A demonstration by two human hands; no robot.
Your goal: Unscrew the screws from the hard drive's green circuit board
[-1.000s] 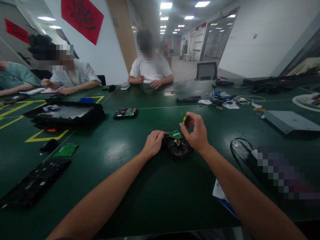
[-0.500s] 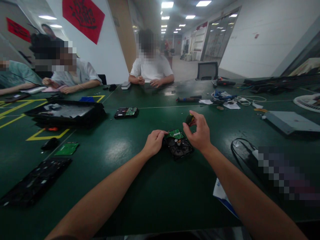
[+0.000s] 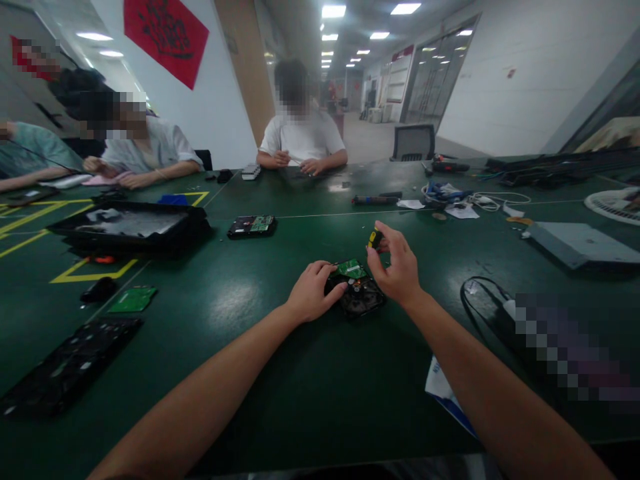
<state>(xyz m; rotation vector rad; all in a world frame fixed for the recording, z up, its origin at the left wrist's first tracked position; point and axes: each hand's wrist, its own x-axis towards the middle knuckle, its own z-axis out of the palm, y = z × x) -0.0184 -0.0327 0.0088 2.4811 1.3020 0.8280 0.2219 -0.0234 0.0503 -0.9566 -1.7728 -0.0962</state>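
A hard drive [image 3: 363, 301] lies on the green table in front of me, its green circuit board [image 3: 351, 269] facing up at the far end. My left hand [image 3: 314, 291] grips its left side, thumb over the top and fingers along the far left edge. Above the drive's right side, my right hand [image 3: 396, 261] pinches the black and yellow handle of a screwdriver [image 3: 375, 238]. The screwdriver's shaft and tip cannot be made out clearly.
Another hard drive [image 3: 252, 226] lies farther back, left of a black tray [image 3: 200, 223]'s right end. On the left are a loose green circuit board [image 3: 133, 299] and a black panel [image 3: 73, 367]. A metal box [image 3: 583, 243] stands right. A co-worker [image 3: 303, 137] sits opposite.
My left thumb has moved right, onto the drive's top. The screwdriver handle has turned in my right fingers, showing more yellow. The drive has stayed in place.
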